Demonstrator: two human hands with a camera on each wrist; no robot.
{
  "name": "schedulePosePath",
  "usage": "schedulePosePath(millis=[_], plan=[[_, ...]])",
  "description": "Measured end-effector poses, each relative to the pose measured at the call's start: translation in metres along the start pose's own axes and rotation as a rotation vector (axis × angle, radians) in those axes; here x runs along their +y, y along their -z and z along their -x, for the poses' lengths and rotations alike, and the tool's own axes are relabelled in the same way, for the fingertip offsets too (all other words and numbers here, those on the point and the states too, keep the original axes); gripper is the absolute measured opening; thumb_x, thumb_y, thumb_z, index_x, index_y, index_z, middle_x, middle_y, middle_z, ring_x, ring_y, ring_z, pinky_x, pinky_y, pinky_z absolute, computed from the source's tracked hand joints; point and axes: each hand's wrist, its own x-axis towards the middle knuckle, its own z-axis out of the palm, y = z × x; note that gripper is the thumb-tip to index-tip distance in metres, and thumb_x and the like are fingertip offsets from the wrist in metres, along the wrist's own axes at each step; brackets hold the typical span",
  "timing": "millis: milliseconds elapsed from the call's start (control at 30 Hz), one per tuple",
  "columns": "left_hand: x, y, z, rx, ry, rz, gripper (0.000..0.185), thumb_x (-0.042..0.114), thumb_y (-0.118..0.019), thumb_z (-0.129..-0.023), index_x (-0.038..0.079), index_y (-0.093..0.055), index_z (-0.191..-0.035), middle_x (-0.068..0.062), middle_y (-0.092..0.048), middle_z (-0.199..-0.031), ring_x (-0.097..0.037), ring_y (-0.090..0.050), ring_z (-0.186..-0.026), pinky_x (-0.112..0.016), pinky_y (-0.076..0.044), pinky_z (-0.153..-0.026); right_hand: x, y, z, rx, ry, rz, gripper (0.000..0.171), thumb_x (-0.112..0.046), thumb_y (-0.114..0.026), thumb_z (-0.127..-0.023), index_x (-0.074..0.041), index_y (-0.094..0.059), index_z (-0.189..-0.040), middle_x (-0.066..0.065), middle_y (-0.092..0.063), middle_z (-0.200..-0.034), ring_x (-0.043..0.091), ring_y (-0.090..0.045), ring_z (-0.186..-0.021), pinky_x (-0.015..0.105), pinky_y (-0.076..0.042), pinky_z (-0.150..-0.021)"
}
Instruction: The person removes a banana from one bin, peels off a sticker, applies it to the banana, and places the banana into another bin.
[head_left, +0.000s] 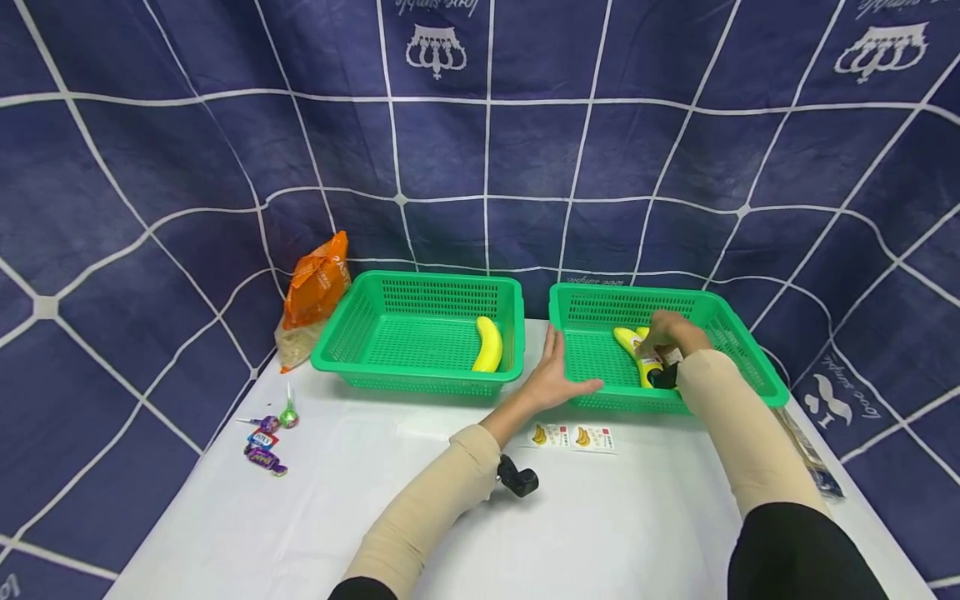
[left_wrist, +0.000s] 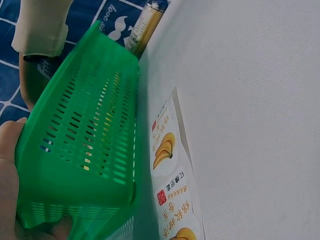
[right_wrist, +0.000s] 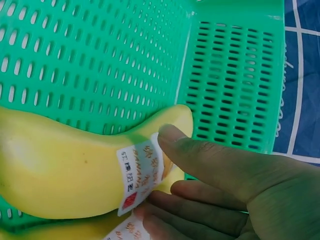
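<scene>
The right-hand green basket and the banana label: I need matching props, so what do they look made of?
Basket: apparently moulded plastic, glossy green, with regular slotted walls. Label on the banana: seemingly thin white printed paper or sticker film, its edge lifting where the right hand pinches it.

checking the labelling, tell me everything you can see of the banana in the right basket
The banana is plain yellow, smooth and curved, lying on the perforated floor of the right green basket near its middle. A white paper label with red and yellow print wraps over it. The right hand touches it, thumb on the label's edge, fingers beneath. More yellow shows under it, possibly a second banana.
</scene>
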Motion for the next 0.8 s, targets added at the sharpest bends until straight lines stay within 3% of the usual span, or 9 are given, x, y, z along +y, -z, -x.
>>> schedulePosePath(millis=[133,233,400,567,800], plan=[[-0.001,-0.002,-0.001,0.004,-0.006,-0.005,0.117,0.056,-0.071,-0.081,0.01,0.005,-0.157,0.003,0.025,-0.162,-0.036,-0.026,-0.147,-0.049,-0.04,-0.111,-0.002,0.005,0.005,0.006,0.016,0.04,0.029,-0.022,-0.078,-0.081,-0.004,-0.057,-0.074,0.001,-0.055,-0.069,0.014,-0.061,-0.067,0.03,-0.058,-0.072],[-0.002,-0.003,-0.002,0.015,-0.016,-0.005,0.117,0.056,-0.071,-0.081,0.008,0.003,-0.157,0.0,0.023,-0.163,-0.037,-0.026,-0.147,-0.049,-0.041,-0.111,-0.004,0.01,0.01,0.029,0.04,0.074,0.031,-0.025,-0.078,-0.082,-0.005,-0.056,-0.072,0.002,-0.055,-0.069,0.016,-0.063,-0.068,0.032,-0.058,-0.073],[-0.003,-0.002,-0.003,0.027,-0.019,0.018,0.117,0.055,-0.072,-0.08,0.007,0.002,-0.157,0.0,0.022,-0.163,-0.036,-0.021,-0.149,-0.05,-0.036,-0.114,-0.012,0.015,0.02,0.074,0.068,0.147,0.034,-0.031,-0.078,-0.082,0.0,-0.065,-0.081,0.011,-0.068,-0.081,0.022,-0.066,-0.075,0.03,-0.054,-0.066],[-0.004,0.0,-0.002,0.029,-0.011,0.017,0.117,0.056,-0.072,-0.08,0.008,0.002,-0.157,0.003,0.022,-0.163,-0.035,-0.02,-0.149,-0.05,-0.034,-0.115,-0.017,0.014,0.024,0.089,0.103,0.185,0.039,-0.034,-0.077,-0.082,0.003,-0.068,-0.089,0.009,-0.069,-0.081,0.022,-0.064,-0.075,0.027,-0.049,-0.063],[0.002,0.002,-0.002,0.049,-0.006,0.038,0.118,0.051,-0.076,-0.078,0.006,0.0,-0.157,-0.002,0.013,-0.165,-0.031,-0.014,-0.151,-0.047,-0.027,-0.12,-0.021,0.011,0.032,0.098,0.125,0.211,0.039,-0.032,-0.075,-0.083,0.006,-0.071,-0.093,0.019,-0.072,-0.09,0.029,-0.066,-0.081,0.029,-0.05,-0.063]])
